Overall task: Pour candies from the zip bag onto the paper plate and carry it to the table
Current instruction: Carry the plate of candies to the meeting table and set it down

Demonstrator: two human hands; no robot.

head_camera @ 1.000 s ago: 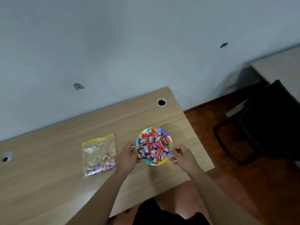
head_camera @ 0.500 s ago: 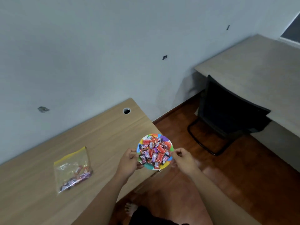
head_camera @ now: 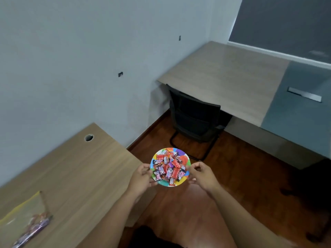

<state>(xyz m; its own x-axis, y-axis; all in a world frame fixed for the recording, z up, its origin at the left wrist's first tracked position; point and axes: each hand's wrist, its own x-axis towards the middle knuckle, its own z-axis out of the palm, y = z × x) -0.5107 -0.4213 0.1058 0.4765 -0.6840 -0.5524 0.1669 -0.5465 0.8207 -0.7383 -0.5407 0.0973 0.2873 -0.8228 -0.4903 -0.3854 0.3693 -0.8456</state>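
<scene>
Step in hand: carry. Pouring judged done, paper plate loaded and off the near table, held in the air over the wooden floor, just beyond that table's right end.

Left hand pinching the plate's left rim, thumb on top, fingers underneath. Right hand pinching the right rim likewise, fingers curled. Plate roughly level, no visible tilt.

Candies heaped in the middle of the plate, mostly red wrappers, some purple and dark. Too overlapped for an exact count; a couple of dozen at a guess.

Zip bag lying flat on the near table at lower left, well apart from the plate, blurred, a few candies left in its bottom corner.

Count: paper plate, one. Zip bag, one. Hands, two, both on the plate. Tables, two: near one at left, far table at upper right. Black chair, one, tucked against the far table.

Next move, judged: walk toward the far table, plate kept level, passing the chair; set down on bare tabletop, then release both rims. Risk: heap sliding if the plate bends or tips.
</scene>
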